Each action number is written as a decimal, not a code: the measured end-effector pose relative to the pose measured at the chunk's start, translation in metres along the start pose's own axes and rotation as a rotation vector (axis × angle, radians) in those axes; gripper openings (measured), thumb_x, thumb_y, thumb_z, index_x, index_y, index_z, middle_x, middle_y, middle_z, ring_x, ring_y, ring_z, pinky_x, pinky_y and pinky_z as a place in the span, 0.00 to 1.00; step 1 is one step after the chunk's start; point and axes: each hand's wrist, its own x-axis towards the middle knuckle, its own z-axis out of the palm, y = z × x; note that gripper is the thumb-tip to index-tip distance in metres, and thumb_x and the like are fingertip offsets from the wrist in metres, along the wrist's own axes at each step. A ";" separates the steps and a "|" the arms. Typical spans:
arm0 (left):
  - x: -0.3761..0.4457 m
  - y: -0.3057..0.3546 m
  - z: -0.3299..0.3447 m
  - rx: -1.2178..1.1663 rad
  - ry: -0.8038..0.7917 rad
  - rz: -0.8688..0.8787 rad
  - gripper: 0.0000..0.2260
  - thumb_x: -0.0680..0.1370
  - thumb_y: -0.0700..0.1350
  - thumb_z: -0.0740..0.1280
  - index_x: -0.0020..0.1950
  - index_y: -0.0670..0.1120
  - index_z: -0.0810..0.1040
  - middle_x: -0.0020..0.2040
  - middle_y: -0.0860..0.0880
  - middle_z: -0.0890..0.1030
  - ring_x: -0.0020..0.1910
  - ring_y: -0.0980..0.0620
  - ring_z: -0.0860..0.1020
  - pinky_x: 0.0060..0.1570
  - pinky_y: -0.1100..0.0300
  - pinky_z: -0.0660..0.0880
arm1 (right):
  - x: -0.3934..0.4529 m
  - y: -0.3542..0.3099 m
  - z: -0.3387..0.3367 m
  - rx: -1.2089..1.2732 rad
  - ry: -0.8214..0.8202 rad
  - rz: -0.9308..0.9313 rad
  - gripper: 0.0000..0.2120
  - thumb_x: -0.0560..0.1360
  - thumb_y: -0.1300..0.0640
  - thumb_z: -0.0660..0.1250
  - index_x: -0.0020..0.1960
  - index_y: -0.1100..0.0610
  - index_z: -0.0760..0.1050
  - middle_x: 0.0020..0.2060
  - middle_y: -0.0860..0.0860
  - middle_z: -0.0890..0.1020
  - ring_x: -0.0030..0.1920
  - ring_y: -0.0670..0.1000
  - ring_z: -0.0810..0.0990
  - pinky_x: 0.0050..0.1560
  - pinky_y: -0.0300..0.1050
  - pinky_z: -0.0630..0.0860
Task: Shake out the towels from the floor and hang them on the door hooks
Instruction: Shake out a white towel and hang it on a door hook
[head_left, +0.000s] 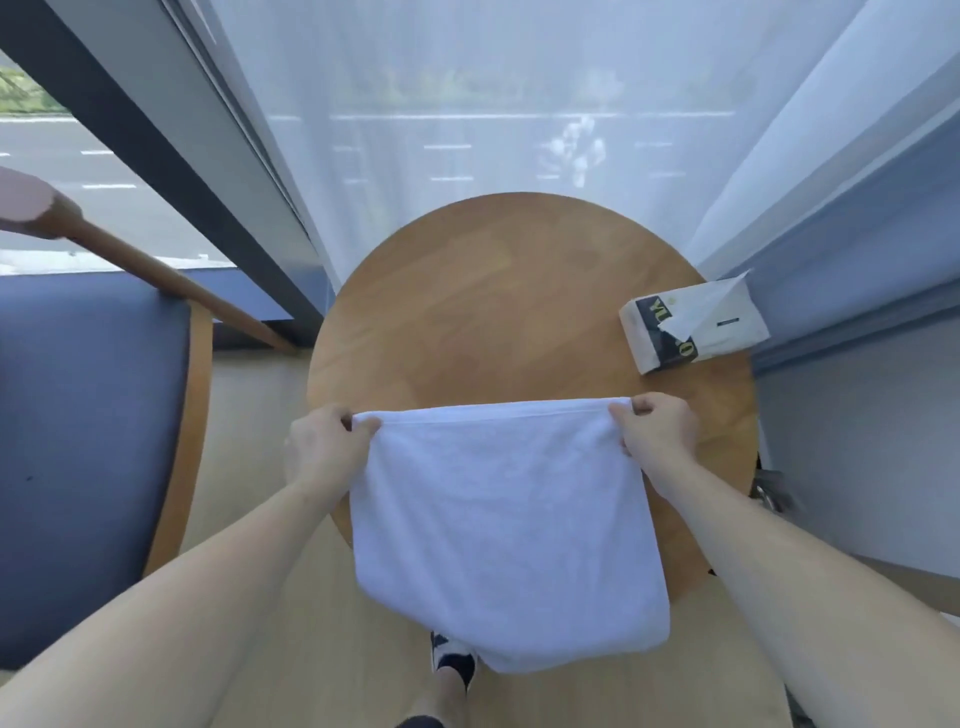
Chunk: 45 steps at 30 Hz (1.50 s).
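Here's the white towel (506, 509), up off the floor and stretched out in the air above the near edge of the round wooden table (519, 291). The left hand (322, 447) pinches the top left corner, fingers curled tight round the hem; the right hand (657, 431) does the same at the top right corner. Between them the top edge runs nearly taut and level, and the rest of the cloth hangs down toward the person's shoe (452, 657), its lower end bunched and rounded, not flat.

So where are we? This towel is lifted and held by two corners, just the grip for a shake, and I'd judge the shaking-out is in hand or about to be. The hanging is all left to do: no door and no hooks show anywhere in this view, only a sheer curtain (467, 104) straight ahead, a blue chair (88, 441) to the left, and a pack of tissues (693, 327) at the table's far right edge. Whether more towels lie on the floor, I cannot tell; none shows on the strip of floor in view.
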 end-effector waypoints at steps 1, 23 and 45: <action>0.004 0.000 0.004 0.001 0.007 -0.009 0.18 0.75 0.52 0.69 0.32 0.43 0.68 0.32 0.45 0.75 0.35 0.43 0.74 0.32 0.55 0.66 | 0.003 0.001 0.004 -0.038 0.010 -0.020 0.07 0.76 0.53 0.70 0.42 0.56 0.79 0.38 0.50 0.81 0.44 0.56 0.81 0.40 0.48 0.77; 0.034 0.021 0.034 0.304 0.098 0.732 0.15 0.79 0.52 0.58 0.44 0.42 0.76 0.44 0.45 0.77 0.47 0.39 0.77 0.36 0.55 0.70 | 0.014 -0.025 0.083 -0.584 -0.071 -0.485 0.34 0.83 0.41 0.52 0.81 0.61 0.51 0.81 0.58 0.48 0.81 0.58 0.44 0.80 0.51 0.43; -0.194 -0.112 0.121 0.667 -0.077 1.012 0.30 0.74 0.43 0.63 0.77 0.41 0.65 0.78 0.38 0.65 0.76 0.35 0.62 0.66 0.33 0.68 | -0.169 0.170 0.069 -0.849 -0.225 -1.090 0.45 0.72 0.45 0.70 0.81 0.59 0.54 0.80 0.62 0.51 0.80 0.63 0.51 0.76 0.63 0.52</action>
